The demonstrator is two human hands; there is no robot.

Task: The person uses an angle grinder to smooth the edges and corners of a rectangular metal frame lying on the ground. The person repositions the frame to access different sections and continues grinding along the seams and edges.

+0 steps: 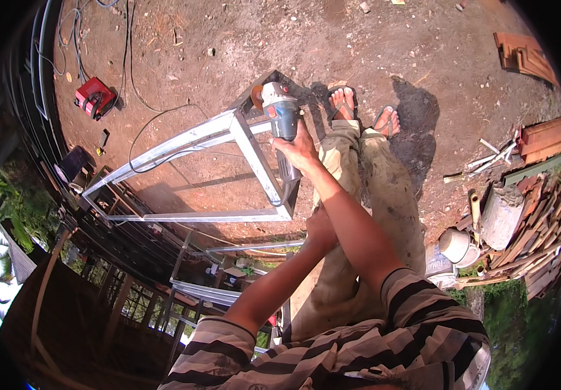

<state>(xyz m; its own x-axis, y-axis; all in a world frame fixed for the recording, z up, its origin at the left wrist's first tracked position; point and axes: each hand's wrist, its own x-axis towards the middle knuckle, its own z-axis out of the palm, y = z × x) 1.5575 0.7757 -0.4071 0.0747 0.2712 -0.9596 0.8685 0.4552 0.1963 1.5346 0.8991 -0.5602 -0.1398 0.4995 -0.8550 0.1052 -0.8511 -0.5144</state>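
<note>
My right hand is wrapped round the body of a blue and grey angle grinder. Its orange-brown disc sits at the upper corner of a silvery metal frame; whether it touches the metal I cannot tell. My left hand crosses beneath my right forearm, in front of my trouser leg near the frame's lower corner. It looks closed, but the forearm hides most of its fingers and whatever they may hold.
A red box-shaped machine stands on the dirt at left, with dark cables nearby. My sandalled feet are right of the frame. Stacked wood, a white bucket and reddish boards lie at right.
</note>
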